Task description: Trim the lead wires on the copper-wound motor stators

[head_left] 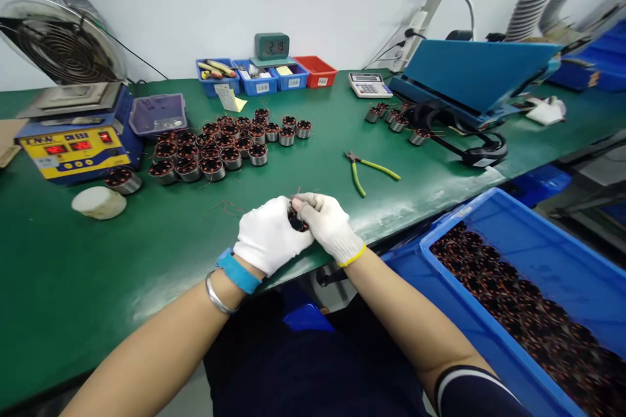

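Near the front edge of the green bench, my left hand (272,234) in a white glove is closed around a motor stator (297,220) with copper windings. Only part of the stator shows between my hands. My right hand (327,225), also gloved, pinches at the stator's top, where a thin wire sticks up; bare fingertips show through this glove. Green-handled cutting pliers (364,169) lie spread on the bench beyond my right hand. A cluster of similar stators (212,164) stands to the left, with loose wire scraps (222,207) between it and my left hand.
A solder pot (78,137) with red displays stands at the left, a round whitish block (98,202) before it. Small bins (259,86) and a clock (272,47) line the wall. Right are a calculator (370,86), a blue case (474,75) and a blue crate (493,313) of stators.
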The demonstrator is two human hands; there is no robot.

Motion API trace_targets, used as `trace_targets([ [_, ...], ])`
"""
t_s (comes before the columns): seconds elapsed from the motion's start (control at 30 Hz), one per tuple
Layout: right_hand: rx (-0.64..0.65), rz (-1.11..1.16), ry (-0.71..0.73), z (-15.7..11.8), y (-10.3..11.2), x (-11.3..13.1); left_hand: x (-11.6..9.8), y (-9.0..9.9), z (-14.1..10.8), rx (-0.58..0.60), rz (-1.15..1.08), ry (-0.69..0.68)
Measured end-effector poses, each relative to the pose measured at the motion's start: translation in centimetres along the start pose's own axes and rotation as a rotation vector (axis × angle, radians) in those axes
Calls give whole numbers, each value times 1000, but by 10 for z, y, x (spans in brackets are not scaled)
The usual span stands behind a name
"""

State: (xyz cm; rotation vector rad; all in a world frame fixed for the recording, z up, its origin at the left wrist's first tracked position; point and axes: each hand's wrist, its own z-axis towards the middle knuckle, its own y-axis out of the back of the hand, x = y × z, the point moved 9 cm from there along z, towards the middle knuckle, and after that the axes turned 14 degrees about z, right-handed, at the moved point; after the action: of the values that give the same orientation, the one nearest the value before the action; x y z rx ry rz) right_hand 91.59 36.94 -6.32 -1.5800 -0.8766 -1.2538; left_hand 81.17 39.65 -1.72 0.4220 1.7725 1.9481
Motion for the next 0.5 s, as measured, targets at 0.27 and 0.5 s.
trace_targets([
  [0.27,-372,319,284,10,54,5,-2,-10,1,101,90,7],
  [0.5,-22,-673,213,-17,16,29,13,-11,0,235,-141,-48],
])
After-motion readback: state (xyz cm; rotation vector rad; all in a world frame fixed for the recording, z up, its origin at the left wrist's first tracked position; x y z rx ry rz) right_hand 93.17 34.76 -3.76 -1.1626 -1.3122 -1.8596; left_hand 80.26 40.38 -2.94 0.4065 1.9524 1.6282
